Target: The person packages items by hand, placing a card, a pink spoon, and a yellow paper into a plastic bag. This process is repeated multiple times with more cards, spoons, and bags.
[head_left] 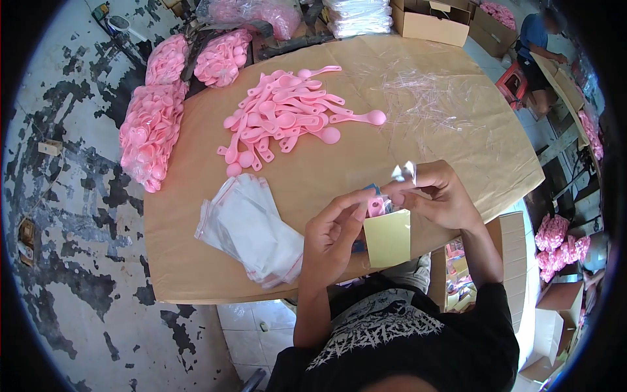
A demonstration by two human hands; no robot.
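Observation:
My left hand (334, 232) pinches the top of a small packet, where a pink spoon handle (375, 206) with a hole shows. A pale yellow card (388, 238) hangs at the packet's lower part, and a bit of blue shows behind it. Beside it my right hand (436, 196) has its fingers closed at the packet's top edge. A shiny clear plastic strip (405, 172) sticks up at its fingertips. To the left lies a stack of clear plastic bags (248, 228). Beyond my hands is a heap of pink spoons (284, 114).
Thin clear strips (428, 95) are scattered at the table's far right. Bags of pink spoons (153, 130) lie along the left edge. A cardboard box (431, 23) stands at the back, and an open carton (506, 255) by my right arm. A person (539, 52) sits far right.

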